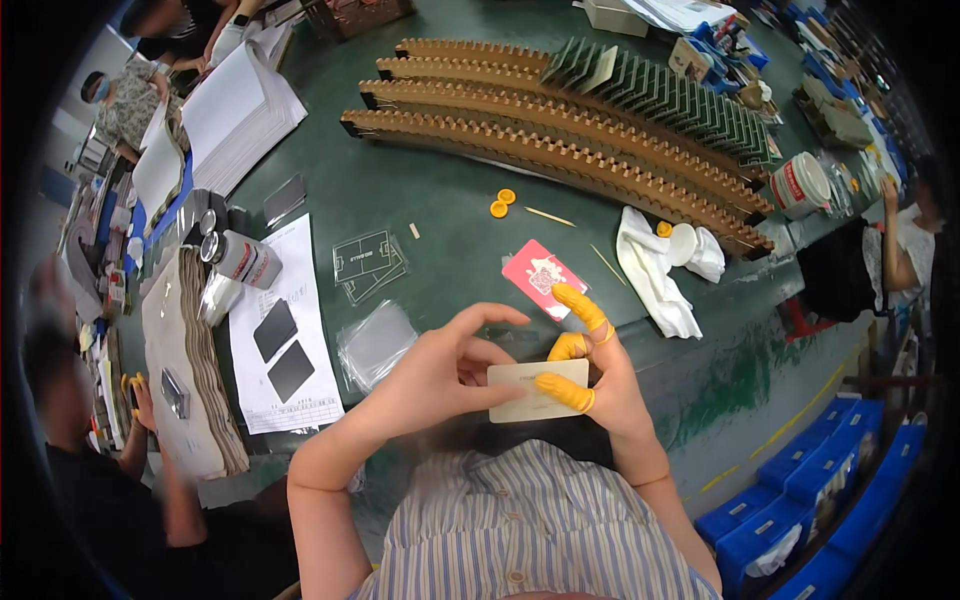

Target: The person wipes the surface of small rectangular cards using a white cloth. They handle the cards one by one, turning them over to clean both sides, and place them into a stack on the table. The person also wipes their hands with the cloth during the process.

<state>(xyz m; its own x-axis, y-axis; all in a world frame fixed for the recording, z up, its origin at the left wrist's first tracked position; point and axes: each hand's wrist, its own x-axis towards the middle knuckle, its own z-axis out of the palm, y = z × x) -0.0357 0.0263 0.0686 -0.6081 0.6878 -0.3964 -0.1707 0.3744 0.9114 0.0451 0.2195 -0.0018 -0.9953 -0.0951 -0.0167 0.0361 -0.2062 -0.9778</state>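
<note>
A pale cream card [520, 408] is held level in front of my striped shirt. My right hand [618, 392] pinches its right side, with the thumb on top. Yellow rubber finger cots cover that thumb and two fingers. At the card's left edge my left hand [430, 370] has its bare thumb over the surface; its index finger is raised and curved, and the other fingertips are partly hidden by the card. Beyond the right fingertips, a pink card [540, 275] with a white pattern lies on the green table [450, 190].
Long notched brown racks [560, 145] cross the far table, with green boards [670, 95] in one. White cloth [645, 265], wooden sticks [550, 216] and loose finger cots [500, 208] lie nearer. Clear sheets [378, 345] and dark plates [291, 371] sit left. Co-workers [80, 450] are around; blue bins [790, 480] stand right.
</note>
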